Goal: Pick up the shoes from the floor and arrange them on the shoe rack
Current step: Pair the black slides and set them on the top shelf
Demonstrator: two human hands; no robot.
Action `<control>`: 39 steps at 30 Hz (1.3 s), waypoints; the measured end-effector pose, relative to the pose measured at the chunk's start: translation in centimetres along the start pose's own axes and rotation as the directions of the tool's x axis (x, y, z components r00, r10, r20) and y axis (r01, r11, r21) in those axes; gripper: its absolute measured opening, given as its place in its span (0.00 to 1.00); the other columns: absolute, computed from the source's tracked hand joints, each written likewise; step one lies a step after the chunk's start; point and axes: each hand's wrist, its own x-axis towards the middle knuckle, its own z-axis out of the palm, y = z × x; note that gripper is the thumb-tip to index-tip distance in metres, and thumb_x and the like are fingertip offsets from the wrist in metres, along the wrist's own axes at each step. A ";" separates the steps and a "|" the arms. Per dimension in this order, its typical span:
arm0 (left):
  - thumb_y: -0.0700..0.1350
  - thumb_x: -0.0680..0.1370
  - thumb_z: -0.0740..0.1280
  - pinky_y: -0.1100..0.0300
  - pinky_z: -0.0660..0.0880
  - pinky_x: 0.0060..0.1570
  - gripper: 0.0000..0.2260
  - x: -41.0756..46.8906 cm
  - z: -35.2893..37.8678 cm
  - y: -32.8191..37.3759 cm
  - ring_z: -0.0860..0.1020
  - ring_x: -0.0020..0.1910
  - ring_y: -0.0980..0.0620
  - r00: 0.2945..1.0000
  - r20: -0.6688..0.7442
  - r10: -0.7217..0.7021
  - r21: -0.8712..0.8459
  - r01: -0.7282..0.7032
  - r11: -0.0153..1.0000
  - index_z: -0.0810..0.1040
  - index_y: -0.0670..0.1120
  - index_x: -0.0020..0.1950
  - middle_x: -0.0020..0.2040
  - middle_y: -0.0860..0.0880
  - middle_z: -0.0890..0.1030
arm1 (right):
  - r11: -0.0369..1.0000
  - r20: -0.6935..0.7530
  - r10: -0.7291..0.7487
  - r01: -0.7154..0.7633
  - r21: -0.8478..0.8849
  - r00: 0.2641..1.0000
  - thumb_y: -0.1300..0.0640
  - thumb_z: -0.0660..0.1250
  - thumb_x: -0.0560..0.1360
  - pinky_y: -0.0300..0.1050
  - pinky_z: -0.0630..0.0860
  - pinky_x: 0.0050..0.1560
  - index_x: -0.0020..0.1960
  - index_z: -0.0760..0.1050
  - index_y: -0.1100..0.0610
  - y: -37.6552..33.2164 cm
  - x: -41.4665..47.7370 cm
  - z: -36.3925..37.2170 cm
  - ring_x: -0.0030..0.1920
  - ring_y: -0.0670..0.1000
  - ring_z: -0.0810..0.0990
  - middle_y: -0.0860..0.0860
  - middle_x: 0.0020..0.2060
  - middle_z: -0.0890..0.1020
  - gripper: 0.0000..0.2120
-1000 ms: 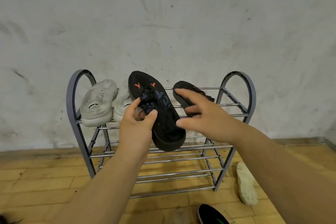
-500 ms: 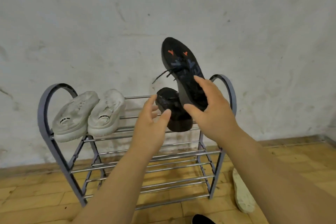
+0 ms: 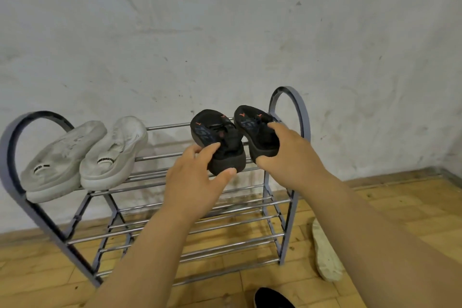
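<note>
Both black shoes sit toe-up at the right end of the shoe rack's top tier: left hand has fingers pinched on the heel of the left black shoe, right hand fingers clamped over the right black shoe against the right end frame. My read: seat both heels on the front rails, soles across two bars, square the pair, then let go. Count: two black, two white shoes at the top tier's left end, one pale shoe on the floor by the rack's right foot, one dark shoe at the bottom edge.
</note>
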 end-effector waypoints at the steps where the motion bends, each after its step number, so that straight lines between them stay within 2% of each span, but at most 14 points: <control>1: 0.69 0.75 0.62 0.45 0.74 0.65 0.32 0.0 -0.2 -0.1 0.74 0.65 0.50 1.000 0.004 -0.002 -0.006 0.002 1.000 0.66 0.62 0.77 0.70 0.55 0.72 | 1.000 -0.020 -0.005 0.004 -0.008 1.000 0.49 0.71 0.71 0.56 0.79 0.60 0.75 0.64 0.46 0.0 -0.1 0.2 0.61 0.55 0.77 0.49 0.64 0.78 0.34; 3: 0.70 0.74 0.60 0.42 0.72 0.65 0.32 0.2 -0.5 -0.1 0.73 0.67 0.50 1.000 0.000 -0.009 -0.031 0.009 0.999 0.66 0.63 0.77 0.71 0.57 0.72 | 0.999 -0.085 -0.011 0.009 -0.033 0.996 0.48 0.69 0.72 0.57 0.80 0.57 0.73 0.65 0.45 -0.1 -0.2 0.4 0.60 0.56 0.77 0.48 0.63 0.79 0.31; 6: 0.66 0.76 0.65 0.41 0.70 0.68 0.29 0.8 -0.5 0.3 0.72 0.70 0.49 1.000 0.010 -0.014 -0.032 0.015 0.999 0.67 0.62 0.76 0.73 0.59 0.73 | 0.994 -0.137 0.004 -0.019 -0.107 0.991 0.46 0.68 0.74 0.55 0.79 0.55 0.70 0.67 0.46 0.7 0.0 0.6 0.57 0.56 0.73 0.48 0.60 0.80 0.27; 9: 0.64 0.76 0.68 0.42 0.70 0.69 0.29 1.6 -0.2 1.0 0.72 0.70 0.49 0.999 0.007 -0.032 -0.061 0.033 0.998 0.69 0.61 0.76 0.72 0.58 0.75 | 0.990 -0.167 0.001 -0.024 -0.139 0.986 0.46 0.69 0.75 0.54 0.77 0.54 0.71 0.67 0.48 0.8 0.1 0.7 0.58 0.57 0.70 0.50 0.60 0.80 0.27; 13: 0.58 0.78 0.70 0.49 0.73 0.67 0.26 2.0 1.0 2.6 0.75 0.66 0.50 1.000 -0.004 -0.017 -0.120 0.017 0.993 0.72 0.58 0.75 0.71 0.55 0.76 | 0.996 -0.213 -0.009 -0.010 -0.085 0.977 0.52 0.71 0.75 0.55 0.76 0.58 0.73 0.68 0.51 1.2 0.2 0.5 0.61 0.58 0.73 0.51 0.63 0.79 0.28; 17: 0.57 0.79 0.69 0.45 0.74 0.63 0.21 1.8 1.9 2.8 0.77 0.58 0.52 0.999 -0.033 -0.037 -0.136 0.032 0.990 0.73 0.58 0.71 0.65 0.57 0.77 | 0.994 -0.255 -0.018 -0.011 -0.110 0.967 0.50 0.71 0.74 0.54 0.76 0.56 0.72 0.71 0.51 1.7 0.1 0.2 0.60 0.58 0.71 0.51 0.61 0.80 0.27; 20: 0.57 0.80 0.68 0.43 0.73 0.63 0.17 1.5 2.3 2.2 0.76 0.54 0.53 0.998 -0.048 -0.036 -0.128 0.030 0.991 0.72 0.60 0.68 0.58 0.61 0.75 | 0.990 -0.203 -0.030 0.001 -0.144 0.979 0.48 0.69 0.74 0.53 0.75 0.54 0.71 0.71 0.49 2.0 0.1 -0.2 0.57 0.58 0.70 0.51 0.60 0.80 0.26; 24: 0.58 0.80 0.66 0.45 0.70 0.65 0.16 1.8 2.4 2.2 0.76 0.52 0.55 0.999 -0.037 -0.037 -0.115 0.033 0.993 0.71 0.62 0.68 0.57 0.61 0.78 | 0.994 -0.164 -0.033 0.015 -0.108 0.986 0.51 0.69 0.74 0.53 0.75 0.57 0.73 0.70 0.48 2.7 0.3 -0.8 0.58 0.58 0.71 0.51 0.62 0.80 0.27; 28: 0.57 0.82 0.64 0.47 0.68 0.66 0.17 1.9 2.3 2.5 0.77 0.49 0.56 1.000 -0.008 -0.028 -0.088 0.028 0.996 0.69 0.61 0.70 0.54 0.62 0.77 | 0.997 -0.183 -0.041 0.027 -0.076 0.982 0.53 0.68 0.75 0.52 0.74 0.56 0.73 0.71 0.49 2.8 0.3 -0.6 0.57 0.57 0.71 0.51 0.61 0.81 0.26; 32: 0.58 0.82 0.62 0.48 0.68 0.65 0.19 1.9 2.0 2.4 0.78 0.54 0.52 0.999 0.041 -0.022 -0.063 0.024 0.998 0.66 0.61 0.73 0.59 0.58 0.80 | 0.999 -0.181 -0.019 0.011 -0.044 0.983 0.54 0.68 0.76 0.50 0.73 0.55 0.74 0.69 0.49 2.7 0.1 -0.2 0.53 0.53 0.65 0.51 0.61 0.81 0.26; 36: 0.58 0.82 0.63 0.45 0.67 0.70 0.26 1.4 1.1 1.9 0.75 0.66 0.50 0.991 0.133 0.031 -0.067 -0.022 0.997 0.60 0.60 0.79 0.70 0.55 0.76 | 0.998 -0.185 -0.058 0.055 -0.019 0.981 0.53 0.69 0.75 0.50 0.75 0.57 0.73 0.69 0.49 3.1 -0.3 -0.4 0.60 0.56 0.72 0.50 0.64 0.77 0.28; 37: 0.58 0.82 0.64 0.46 0.65 0.72 0.28 1.1 1.0 1.8 0.72 0.70 0.51 0.989 0.138 0.061 -0.069 -0.052 0.996 0.59 0.59 0.81 0.73 0.55 0.73 | 0.997 -0.199 -0.074 0.075 -0.003 0.977 0.53 0.70 0.74 0.47 0.76 0.55 0.71 0.70 0.49 3.2 -0.7 -0.7 0.58 0.54 0.75 0.50 0.64 0.75 0.26; 39: 0.56 0.81 0.66 0.48 0.65 0.72 0.29 -0.2 1.2 1.7 0.68 0.72 0.51 0.990 0.062 0.123 -0.090 -0.117 0.989 0.60 0.57 0.81 0.75 0.53 0.70 | 0.995 -0.229 -0.085 0.094 0.029 0.970 0.55 0.72 0.73 0.43 0.75 0.45 0.60 0.72 0.50 3.2 -1.8 -1.7 0.46 0.50 0.76 0.51 0.57 0.72 0.18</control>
